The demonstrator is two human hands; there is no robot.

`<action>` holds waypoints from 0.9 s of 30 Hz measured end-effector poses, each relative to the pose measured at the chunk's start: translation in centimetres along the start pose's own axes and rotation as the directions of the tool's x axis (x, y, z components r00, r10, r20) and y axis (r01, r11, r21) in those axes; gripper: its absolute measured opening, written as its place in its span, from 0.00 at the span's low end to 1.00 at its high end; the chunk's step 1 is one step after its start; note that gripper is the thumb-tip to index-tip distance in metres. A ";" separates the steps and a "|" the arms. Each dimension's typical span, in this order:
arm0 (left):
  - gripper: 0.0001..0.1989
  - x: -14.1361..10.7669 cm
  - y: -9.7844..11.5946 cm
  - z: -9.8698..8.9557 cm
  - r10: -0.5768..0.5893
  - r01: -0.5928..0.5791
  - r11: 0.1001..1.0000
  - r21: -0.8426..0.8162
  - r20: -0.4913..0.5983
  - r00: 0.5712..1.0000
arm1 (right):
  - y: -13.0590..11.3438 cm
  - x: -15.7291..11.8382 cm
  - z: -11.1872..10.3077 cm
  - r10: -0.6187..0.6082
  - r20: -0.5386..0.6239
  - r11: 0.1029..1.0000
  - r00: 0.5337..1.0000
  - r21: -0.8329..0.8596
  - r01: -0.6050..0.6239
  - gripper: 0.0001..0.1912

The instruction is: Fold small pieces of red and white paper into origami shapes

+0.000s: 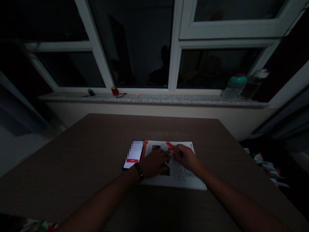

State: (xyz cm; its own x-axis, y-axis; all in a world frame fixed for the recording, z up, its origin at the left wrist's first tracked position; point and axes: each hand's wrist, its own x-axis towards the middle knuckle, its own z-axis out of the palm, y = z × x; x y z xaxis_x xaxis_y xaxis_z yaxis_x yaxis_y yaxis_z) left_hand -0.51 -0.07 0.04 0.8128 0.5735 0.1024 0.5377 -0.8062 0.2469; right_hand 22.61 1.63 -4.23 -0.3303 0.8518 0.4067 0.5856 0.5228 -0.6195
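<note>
A printed booklet or magazine (173, 183) lies on the brown table, with pictures and text on its page. My left hand (155, 162), with a dark band on the wrist, rests on the page, fingers stretched to the right. A small red strip-like piece (170, 145) lies at the upper part of the page, just beyond the fingertips. Close to its right end is my right hand (183, 155), fingers closed in a pinch. What the pinch holds is too small and dark to make out. Left of the booklet lies a phone (135, 151), its screen lit.
The brown table (96, 145) runs up to a wall below a granite windowsill (154, 99). On the sill stand a teal-capped bottle (234, 86), a clear bottle (253, 83), a red jar (114, 91) and a small dark bottle (91, 92). Tiny white scraps (167, 133) lie beyond the booklet.
</note>
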 end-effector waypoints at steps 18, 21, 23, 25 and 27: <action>0.22 0.0 -0.2 -0.2 0.025 -0.025 1.000 0.006 0.004 1.000 | -0.9 -0.4 0.1 0.011 0.109 0.997 0.994 0.081 -0.020 0.06; 0.19 0.1 -0.2 -0.2 0.038 -0.038 0.999 0.012 0.010 0.999 | -1.3 -0.7 -0.1 -0.001 0.191 0.992 0.982 0.121 -0.022 0.05; 0.19 0.1 -0.2 -0.3 0.029 -0.030 0.999 0.021 0.014 0.999 | -1.5 -0.7 -0.3 0.008 0.202 0.994 0.979 0.105 -0.029 0.05; 0.19 0.1 -0.1 -0.2 0.014 -0.014 0.999 0.031 0.007 1.000 | -1.5 -0.6 -0.3 0.030 0.169 0.995 0.985 0.088 -0.045 0.05; 0.20 0.1 -0.1 -0.1 0.000 0.000 0.999 0.039 -0.005 1.000 | -1.3 -0.4 -0.2 0.056 0.131 0.993 0.990 0.096 -0.069 0.05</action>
State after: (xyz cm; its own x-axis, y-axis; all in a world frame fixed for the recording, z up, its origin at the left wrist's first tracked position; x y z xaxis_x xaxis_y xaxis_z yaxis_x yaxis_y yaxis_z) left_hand -0.50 0.12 0.08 0.8119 0.5738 0.1074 0.5457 -0.8114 0.2094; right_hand 22.09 0.56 -3.46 -0.3913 0.8766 0.2800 0.5334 0.4640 -0.7073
